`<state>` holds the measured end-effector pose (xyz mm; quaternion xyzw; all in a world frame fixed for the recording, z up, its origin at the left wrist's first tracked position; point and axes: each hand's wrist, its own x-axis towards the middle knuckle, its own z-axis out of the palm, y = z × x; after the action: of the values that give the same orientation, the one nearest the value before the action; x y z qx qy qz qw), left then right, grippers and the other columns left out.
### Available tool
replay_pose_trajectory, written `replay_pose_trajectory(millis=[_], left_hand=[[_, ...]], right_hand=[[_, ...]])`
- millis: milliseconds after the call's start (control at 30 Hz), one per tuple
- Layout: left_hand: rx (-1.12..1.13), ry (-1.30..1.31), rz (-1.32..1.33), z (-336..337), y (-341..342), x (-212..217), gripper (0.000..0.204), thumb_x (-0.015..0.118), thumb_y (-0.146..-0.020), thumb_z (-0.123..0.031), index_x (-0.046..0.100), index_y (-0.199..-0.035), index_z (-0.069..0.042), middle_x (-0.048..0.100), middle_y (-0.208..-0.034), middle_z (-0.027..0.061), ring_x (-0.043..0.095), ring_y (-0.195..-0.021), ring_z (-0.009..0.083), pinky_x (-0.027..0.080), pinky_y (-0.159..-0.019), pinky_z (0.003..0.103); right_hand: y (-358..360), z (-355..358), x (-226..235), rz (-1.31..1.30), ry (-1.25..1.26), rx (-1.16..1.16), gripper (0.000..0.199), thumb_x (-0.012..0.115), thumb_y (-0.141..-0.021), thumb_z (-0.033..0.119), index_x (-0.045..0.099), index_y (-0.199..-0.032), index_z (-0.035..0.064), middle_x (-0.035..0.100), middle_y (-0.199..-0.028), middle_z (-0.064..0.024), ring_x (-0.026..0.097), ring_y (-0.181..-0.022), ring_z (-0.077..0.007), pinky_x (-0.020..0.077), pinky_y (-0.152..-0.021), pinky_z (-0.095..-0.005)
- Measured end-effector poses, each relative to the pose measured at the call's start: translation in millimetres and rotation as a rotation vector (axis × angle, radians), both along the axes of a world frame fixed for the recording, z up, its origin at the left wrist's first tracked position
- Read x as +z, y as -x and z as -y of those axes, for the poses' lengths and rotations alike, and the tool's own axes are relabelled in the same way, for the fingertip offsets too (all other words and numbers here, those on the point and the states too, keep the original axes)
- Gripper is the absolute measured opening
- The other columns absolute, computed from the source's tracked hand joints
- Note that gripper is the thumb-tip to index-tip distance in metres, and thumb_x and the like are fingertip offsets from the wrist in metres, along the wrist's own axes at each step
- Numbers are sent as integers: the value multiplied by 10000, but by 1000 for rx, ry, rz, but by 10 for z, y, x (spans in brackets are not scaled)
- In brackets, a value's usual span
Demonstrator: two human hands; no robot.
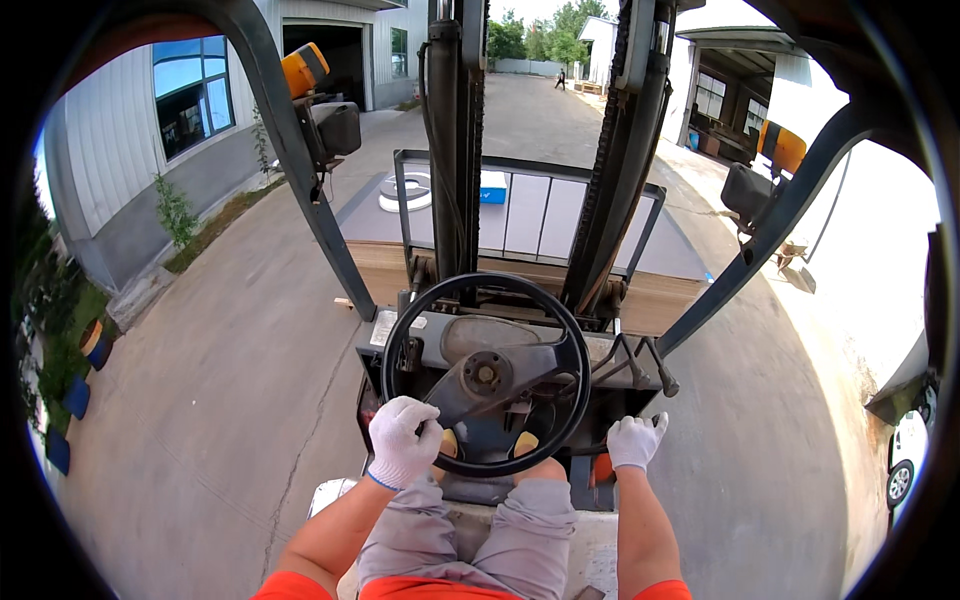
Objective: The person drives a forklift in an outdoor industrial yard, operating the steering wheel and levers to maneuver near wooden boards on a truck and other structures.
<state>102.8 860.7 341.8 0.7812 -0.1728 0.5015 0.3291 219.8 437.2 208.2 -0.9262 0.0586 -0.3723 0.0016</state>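
Note:
My left hand point(403, 442), in a white knit glove, is closed on the lower left rim of the black steering wheel point(578, 385). My right hand point(636, 441), also gloved, hovers to the right of the wheel, just below the black control levers point(640, 372) and apart from them. Its fingers are loosely bent and spread, with nothing seen in them. Beyond the forklift mast point(455, 150) lies a wide stack of flat boards point(660, 312) with a grey top. A white ring-shaped roll point(407, 192) and a blue-and-white box point(493, 188) rest on it.
Concrete ground point(230, 400) surrounds the forklift. A white-walled building point(110, 120) stands left, and an open workshop point(735, 90) right. Far ahead a person point(560, 79) is on the roadway. Planters point(95, 345) line the left edge; a white car point(905, 460) is at right.

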Motion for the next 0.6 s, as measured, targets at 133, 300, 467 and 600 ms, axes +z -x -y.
replay_pose_trajectory(millis=[133, 300, 467, 600], left_hand=[[-70, -83, 9, 211, 43, 26, 216, 734, -740, 70, 713, -899, -74, 723, -841, 105, 723, -764, 326, 581, -719, 422], [-162, -122, 14, 619, -157, 50, 247, 765, -710, 49, 718, -895, -108, 728, -835, 72, 721, -773, 317, 572, -709, 428], [-190, -142, 12, 1084, -492, -34, 237, 775, -683, 27, 719, -864, -116, 718, -800, 70, 720, -736, 311, 569, -674, 425], [-204, -127, -8, 1348, -836, -62, 210, 781, -695, 5, 715, -864, -103, 711, -791, 73, 723, -731, 311, 573, -674, 428]], right_hand=[[-100, -18, 91, 0, 2, -2, 294, 659, -924, 263, 761, -716, 82, 767, -782, -143, 731, -846, -307, 307, -1277, -593], [-394, 121, 97, 13, 21, -23, 292, 666, -916, 265, 750, -703, 83, 768, -777, -142, 730, -837, -305, 317, -1269, -594], [-712, 297, 81, -66, 3, -7, 283, 671, -911, 264, 758, -719, 75, 767, -791, -143, 732, -859, -307, 282, -1291, -584], [-1068, 455, -45, -76, -30, -11, 273, 675, -911, 266, 763, -739, 73, 766, -803, -148, 731, -895, -308, 262, -1310, -578]])
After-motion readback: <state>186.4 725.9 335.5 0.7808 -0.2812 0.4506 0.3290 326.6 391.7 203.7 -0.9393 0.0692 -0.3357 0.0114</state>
